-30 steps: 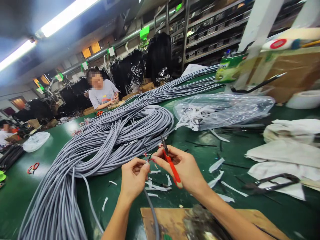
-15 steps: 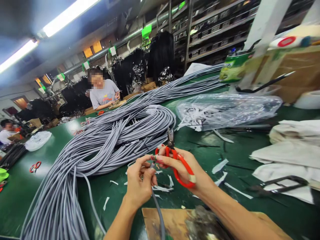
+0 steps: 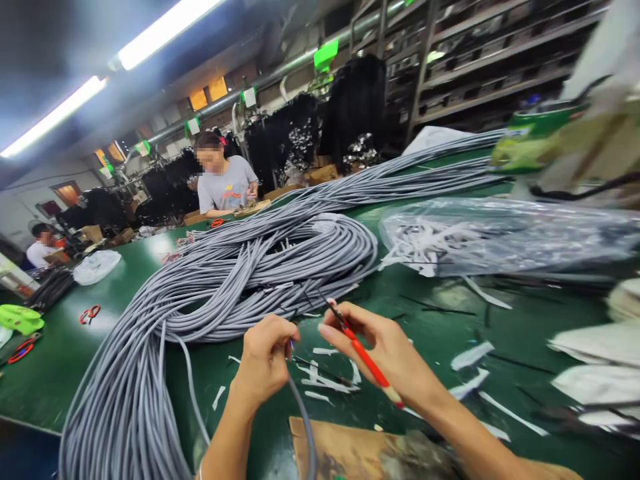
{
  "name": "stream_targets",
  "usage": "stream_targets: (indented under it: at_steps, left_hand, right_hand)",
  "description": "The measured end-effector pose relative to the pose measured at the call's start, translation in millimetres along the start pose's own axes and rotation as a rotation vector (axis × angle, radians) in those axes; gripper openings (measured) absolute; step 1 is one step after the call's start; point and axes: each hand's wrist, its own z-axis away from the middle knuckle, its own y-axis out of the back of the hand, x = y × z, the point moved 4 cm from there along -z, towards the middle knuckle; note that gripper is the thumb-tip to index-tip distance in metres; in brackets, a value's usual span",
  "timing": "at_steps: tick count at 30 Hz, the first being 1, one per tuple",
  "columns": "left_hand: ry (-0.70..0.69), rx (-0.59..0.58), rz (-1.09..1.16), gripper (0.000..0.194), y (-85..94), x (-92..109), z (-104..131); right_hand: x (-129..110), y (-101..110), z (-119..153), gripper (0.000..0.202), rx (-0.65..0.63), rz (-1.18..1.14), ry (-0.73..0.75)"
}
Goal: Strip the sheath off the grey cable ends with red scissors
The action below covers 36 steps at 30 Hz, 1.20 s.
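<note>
Between the fingers of my left hand (image 3: 265,360) is the end of a grey cable (image 3: 302,407), which hangs down toward the board. The wire ends at its tip are mostly hidden by my fingers. My right hand (image 3: 383,347) holds red-handled scissors (image 3: 367,360), seen edge-on, their dark blades pointing up and left. A small gap separates the two hands. Just beyond them lies a large coiled bundle of grey cables (image 3: 250,273). White scraps (image 3: 325,380) are strewn on the green table (image 3: 400,320) beneath and around my hands.
A clear plastic bag (image 3: 530,233) with white strips lies at the right, near white cloth gloves (image 3: 590,347). A cardboard piece (image 3: 320,447) is at the front edge. Other red scissors (image 3: 90,315) rest at left. A co-worker (image 3: 227,180) sits across the table.
My hands have moved apart; earlier the right fingers touched the coloured wires at the cable end. The scissors have turned from face-on to edge-on. The view has swung left.
</note>
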Motion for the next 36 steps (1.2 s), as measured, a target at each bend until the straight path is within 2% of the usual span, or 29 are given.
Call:
stream_targets:
  at_steps: [3, 6, 12, 16, 21, 29, 36]
  left_hand:
    - [-0.086, 0.069, -0.014, 0.025, 6.7, 2.1, -0.3]
    - [-0.121, 0.074, -0.039, 0.025, 9.0, 5.9, -1.2]
    - [-0.094, -0.007, -0.079, 0.025, 7.6, 8.4, -1.4]
    - [-0.069, -0.057, -0.075, 0.027, 4.8, 6.2, -0.3]
    - [-0.076, -0.024, -0.047, 0.026, 2.9, 4.0, 0.1]
    - [-0.061, -0.051, -0.196, 0.030, 1.4, 4.0, -0.5]
    - [-0.059, 0.001, -0.179, 0.031, -0.8, 2.9, 0.9]
  right_hand:
    - [-2.7, -5.8, 2.5, 0.035, -0.044, 0.199, 0.136]
    - [-7.0, -8.7, 3.6, 0.039, -0.075, 0.279, 0.228]
    - [-20.1, -6.4, 4.6, 0.036, -0.045, 0.356, 0.399]
    - [-19.4, -8.2, 6.5, 0.030, -0.054, 0.395, 0.453]
    - [-10.9, -7.8, 7.1, 0.022, -0.063, 0.474, 0.506]
    - [-6.2, -1.0, 11.8, 0.014, 0.054, 0.758, 0.594]
    - [-9.2, -1.4, 12.9, 0.014, 0.090, 0.727, 0.616]
